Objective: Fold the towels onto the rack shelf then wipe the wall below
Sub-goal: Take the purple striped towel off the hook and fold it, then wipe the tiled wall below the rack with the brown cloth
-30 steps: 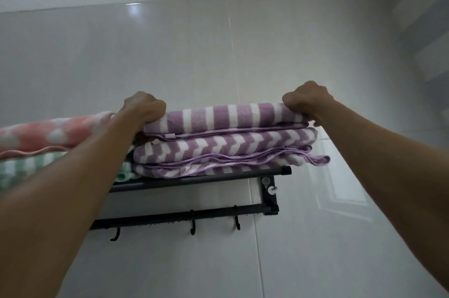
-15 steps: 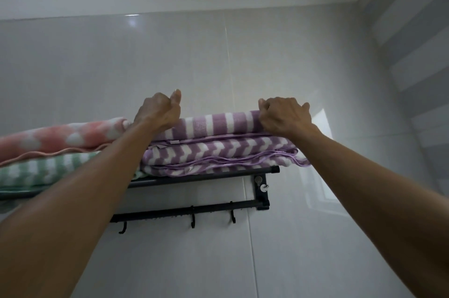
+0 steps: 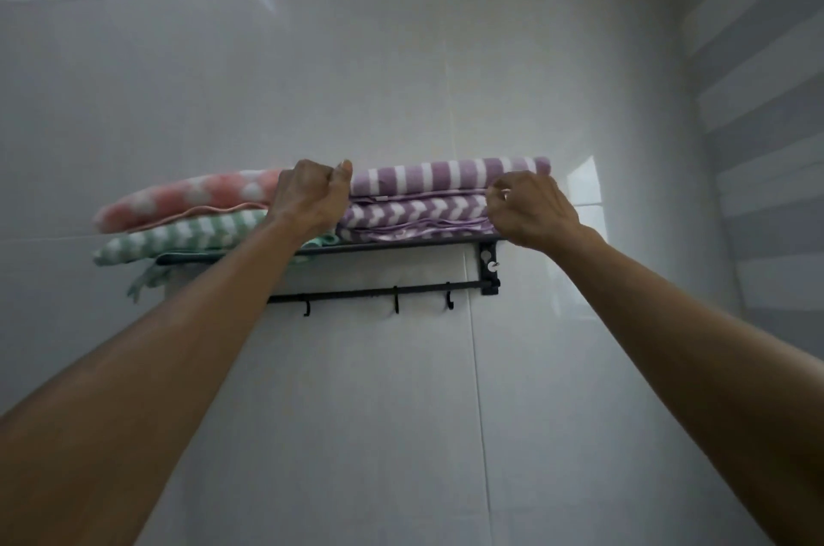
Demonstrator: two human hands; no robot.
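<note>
Both arms are reaching up toward a black wall-mounted rack shelf (image 3: 401,243) fixed to a glossy grey tiled wall (image 3: 356,389). On the right half of the shelf a folded purple-and-white striped towel (image 3: 428,200) is lying in several stacked layers, its top fold showing broad stripes and the layers beneath showing a chevron pattern. The left hand (image 3: 307,198) is sitting at the left end of that stack, fingers curled into a fist and thumb raised against the top fold; whether it is actually pinching cloth cannot be told from here. The right hand (image 3: 530,209) is hovering at the right front corner of the stack, fingers curled with the fingertips close to the towel's edge, and again a grip on the fabric cannot be confirmed. To the left, a pink-and-white towel (image 3: 191,200) is lying on top of a green-and-white striped towel (image 3: 178,235), whose loose end is hanging down off the shelf's left side. Under the shelf a black rail (image 3: 379,291) is carrying three small hooks (image 3: 396,300).
</note>
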